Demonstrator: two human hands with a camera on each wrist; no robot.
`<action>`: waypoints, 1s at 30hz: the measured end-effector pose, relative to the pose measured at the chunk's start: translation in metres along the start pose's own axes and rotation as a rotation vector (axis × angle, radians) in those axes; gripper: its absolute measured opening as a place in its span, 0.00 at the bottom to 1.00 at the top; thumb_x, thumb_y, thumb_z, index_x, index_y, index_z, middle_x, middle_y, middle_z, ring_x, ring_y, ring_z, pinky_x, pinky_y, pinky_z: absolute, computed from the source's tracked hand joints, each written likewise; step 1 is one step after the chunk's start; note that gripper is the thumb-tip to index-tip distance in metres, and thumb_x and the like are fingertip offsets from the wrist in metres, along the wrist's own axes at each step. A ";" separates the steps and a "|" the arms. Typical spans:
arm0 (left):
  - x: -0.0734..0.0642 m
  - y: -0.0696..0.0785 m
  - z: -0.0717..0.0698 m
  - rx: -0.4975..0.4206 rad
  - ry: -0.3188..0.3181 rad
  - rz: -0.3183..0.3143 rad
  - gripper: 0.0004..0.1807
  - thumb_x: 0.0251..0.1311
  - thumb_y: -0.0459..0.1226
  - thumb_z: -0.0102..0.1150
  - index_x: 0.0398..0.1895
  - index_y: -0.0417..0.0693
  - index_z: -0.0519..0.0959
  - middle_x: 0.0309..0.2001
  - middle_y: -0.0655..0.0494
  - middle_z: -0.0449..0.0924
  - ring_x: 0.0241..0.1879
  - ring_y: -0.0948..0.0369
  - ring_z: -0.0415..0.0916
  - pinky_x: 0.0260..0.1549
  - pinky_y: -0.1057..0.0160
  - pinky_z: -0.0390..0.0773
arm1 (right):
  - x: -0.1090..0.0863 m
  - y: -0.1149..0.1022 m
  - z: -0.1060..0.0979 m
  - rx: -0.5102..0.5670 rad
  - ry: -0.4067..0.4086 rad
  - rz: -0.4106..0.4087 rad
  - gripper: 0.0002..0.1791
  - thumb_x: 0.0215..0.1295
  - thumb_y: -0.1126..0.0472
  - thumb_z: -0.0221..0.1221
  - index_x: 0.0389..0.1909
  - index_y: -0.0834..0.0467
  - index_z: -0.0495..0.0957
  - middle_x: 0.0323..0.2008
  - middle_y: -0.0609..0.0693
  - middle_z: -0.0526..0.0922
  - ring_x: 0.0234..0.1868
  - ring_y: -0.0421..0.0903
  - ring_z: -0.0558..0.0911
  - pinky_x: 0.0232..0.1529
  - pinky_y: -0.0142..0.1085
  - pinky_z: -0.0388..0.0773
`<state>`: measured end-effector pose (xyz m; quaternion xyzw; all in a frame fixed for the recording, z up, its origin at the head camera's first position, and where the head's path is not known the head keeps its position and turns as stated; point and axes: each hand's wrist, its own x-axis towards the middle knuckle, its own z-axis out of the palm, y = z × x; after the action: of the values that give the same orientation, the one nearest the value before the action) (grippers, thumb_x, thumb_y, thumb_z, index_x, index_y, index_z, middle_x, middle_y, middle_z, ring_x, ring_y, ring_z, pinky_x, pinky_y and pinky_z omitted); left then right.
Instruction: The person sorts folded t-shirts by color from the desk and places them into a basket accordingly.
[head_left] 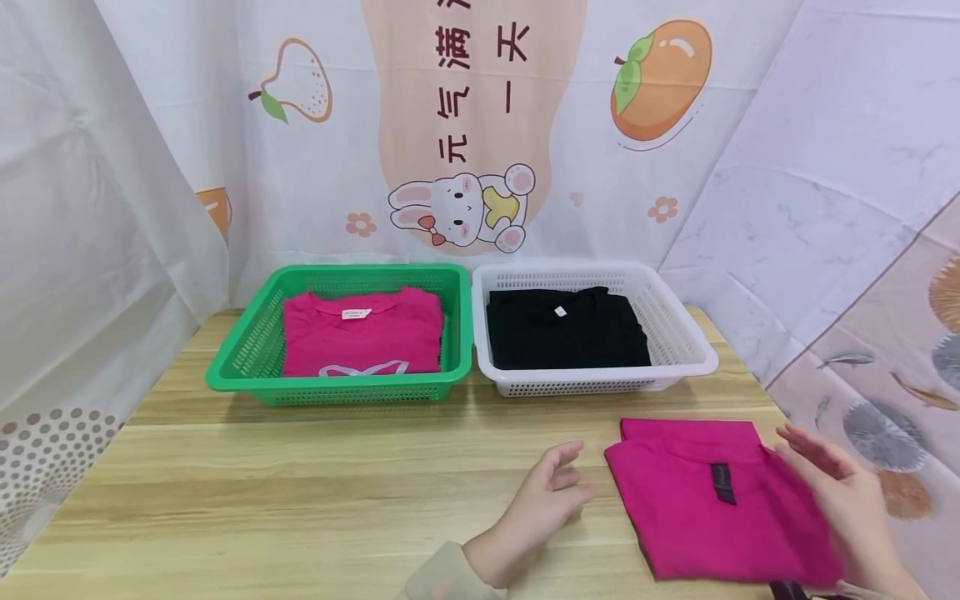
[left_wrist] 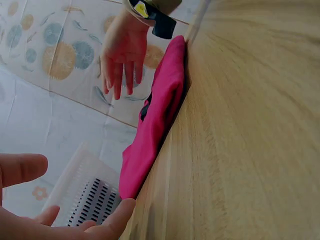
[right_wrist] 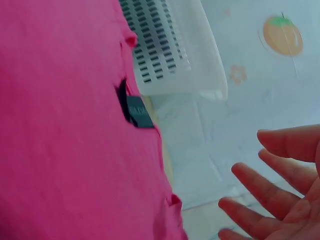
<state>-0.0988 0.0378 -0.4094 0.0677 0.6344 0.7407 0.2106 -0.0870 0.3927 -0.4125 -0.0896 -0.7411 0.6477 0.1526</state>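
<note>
Fingers on both hands are loosely spread and hold nothing — the left hand (head_left: 546,498) curves just beside the left edge of the folded deep-pink shirt (head_left: 735,525), while the right hand (head_left: 840,492) is by its right edge, with a gap between its fingertips and the cloth in the right wrist view. The shirt lies flat on the wooden table (head_left: 300,492), at the right, its dark neck label (head_left: 722,483) facing up. Beyond it stands the white basket (head_left: 600,377), holding folded black clothing (head_left: 562,342) with a small white tag. Just beside that, the green basket (head_left: 337,385) holds a folded pink garment (head_left: 360,337) with a pale label and print. Behind hangs a printed white cloth (head_left: 315,183).
</note>
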 end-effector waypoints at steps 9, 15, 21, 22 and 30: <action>-0.001 -0.007 0.003 -0.092 0.022 -0.078 0.39 0.59 0.33 0.62 0.74 0.40 0.59 0.73 0.31 0.55 0.66 0.39 0.65 0.55 0.44 0.78 | 0.002 0.022 -0.006 0.132 -0.001 0.140 0.24 0.68 0.70 0.59 0.38 0.31 0.84 0.37 0.21 0.83 0.41 0.16 0.77 0.39 0.11 0.69; 0.002 -0.008 0.004 -0.105 0.006 -0.095 0.39 0.60 0.32 0.60 0.74 0.39 0.58 0.73 0.29 0.54 0.62 0.44 0.72 0.53 0.44 0.80 | 0.004 0.033 -0.006 0.278 -0.081 0.119 0.24 0.68 0.75 0.55 0.41 0.40 0.87 0.41 0.28 0.86 0.45 0.20 0.79 0.41 0.15 0.75; 0.004 -0.009 -0.001 -0.120 0.007 -0.110 0.38 0.61 0.32 0.59 0.74 0.36 0.57 0.72 0.27 0.54 0.61 0.45 0.73 0.52 0.45 0.80 | 0.004 0.040 0.000 0.452 -0.204 0.060 0.24 0.70 0.77 0.49 0.49 0.49 0.86 0.47 0.36 0.87 0.51 0.25 0.80 0.46 0.21 0.78; 0.004 -0.009 -0.002 -0.126 0.005 -0.113 0.38 0.62 0.32 0.59 0.74 0.35 0.57 0.72 0.27 0.53 0.61 0.45 0.73 0.52 0.45 0.80 | 0.003 0.040 0.001 0.475 -0.208 0.055 0.24 0.70 0.77 0.49 0.50 0.50 0.86 0.47 0.36 0.87 0.51 0.26 0.80 0.47 0.22 0.79; 0.005 -0.011 -0.001 -0.170 -0.019 -0.139 0.36 0.63 0.31 0.57 0.73 0.33 0.57 0.72 0.26 0.52 0.64 0.40 0.69 0.53 0.43 0.79 | -0.004 0.034 0.018 0.514 -0.181 0.109 0.25 0.71 0.77 0.48 0.48 0.47 0.86 0.46 0.35 0.87 0.51 0.24 0.78 0.46 0.21 0.78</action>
<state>-0.1013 0.0399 -0.4208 0.0122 0.5703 0.7749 0.2724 -0.0921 0.3794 -0.4488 -0.0294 -0.5570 0.8271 0.0685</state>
